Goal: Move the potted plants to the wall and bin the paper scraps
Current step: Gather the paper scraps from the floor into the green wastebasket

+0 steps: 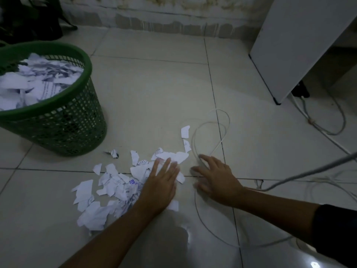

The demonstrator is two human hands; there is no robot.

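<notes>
One green mesh bin [58, 120] stood on the tiled floor [154, 89] at the left, and torn white paper [38, 78] filled it nearly to its rim. Behind it, in the far left corner by the wall [173, 14], a dark potted plant [29, 18] could be made out; the gloom hid whether there was more than one.

A heap of paper scraps [108, 192], too many and too overlapped to count, lay on the floor in front of the bin, with a few loose pieces trailing off to the right toward a looped white cable [210, 132]. The left hand [160, 182] lay flat on the right edge of the heap, fingers straight and together, pressing on the scraps without gripping any. The right hand [214, 178] rested just beside it, fingers spread and relaxed on the floor, touching the cable and holding nothing. A white cabinet [301, 45] stood at the upper right, more cables [328, 120] running beneath it.
</notes>
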